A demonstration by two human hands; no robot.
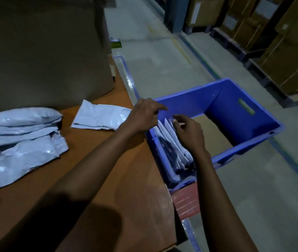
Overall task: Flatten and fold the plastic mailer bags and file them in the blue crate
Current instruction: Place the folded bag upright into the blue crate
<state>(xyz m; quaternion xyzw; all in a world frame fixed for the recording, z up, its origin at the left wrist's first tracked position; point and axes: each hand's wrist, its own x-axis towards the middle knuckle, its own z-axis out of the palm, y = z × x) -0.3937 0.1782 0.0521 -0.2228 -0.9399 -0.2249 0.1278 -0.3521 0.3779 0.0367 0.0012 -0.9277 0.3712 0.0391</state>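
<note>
- The frame is dim and motion-blurred, so fine detail on the fingertips is soft.
- The pile [17, 140] of loose bags on the table [135, 179] is cut off at the left edge. Its bags overlap, and I cannot count them.
- A single bag [99, 116] lies flat near the table's right edge. Its right end is hidden behind the left wrist.
- The right forearm covers the near wall of the crate [195, 104]. A red thing [186, 202] under the near corner is only partly seen, and I cannot tell what it is.
- The filed bags [170, 140] stand on edge in the crate against the wall nearest the table, leaning toward it. Their long axis runs away from the person, along that wall.
- The single bag's long axis runs across the table, left to right.
- The left hand [144, 113] is over the crate's rim with its fingers stretched out and a little apart. I cannot tell whether it touches a bag.
- The right hand [188, 132] has curled fingers, with thumb and forefinger pinching the top edge of the filed bags.
- A big box [44, 51] stands behind the pile.
</note>
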